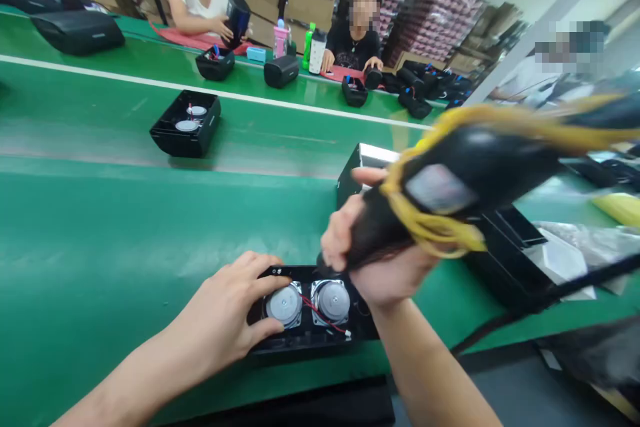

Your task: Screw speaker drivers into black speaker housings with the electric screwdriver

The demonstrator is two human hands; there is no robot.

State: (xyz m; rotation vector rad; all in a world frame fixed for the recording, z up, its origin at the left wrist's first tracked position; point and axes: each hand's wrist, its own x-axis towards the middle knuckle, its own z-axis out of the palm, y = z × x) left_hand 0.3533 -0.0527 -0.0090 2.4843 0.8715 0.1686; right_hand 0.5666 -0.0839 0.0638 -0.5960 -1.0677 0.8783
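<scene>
The left hand (pixel 227 310) lies flat on the open black plastic speaker housing (pixel 313 310) at the near edge of the green conveyor belt (pixel 125 227) — bracing it. The right hand (pixel 373 257) is clenched around a black electric screwdriver wrapped in yellow cord (pixel 450 190), tip angled down beside the two round silver speaker drivers (pixel 309 302) — inside the housing.

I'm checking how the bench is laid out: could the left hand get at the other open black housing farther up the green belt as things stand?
Probably yes, with a long stretch. The left hand rests on the near speaker housing, and only bare green belt lies between it and the far housing. The right hand grips the black tool off to the other side.
</scene>
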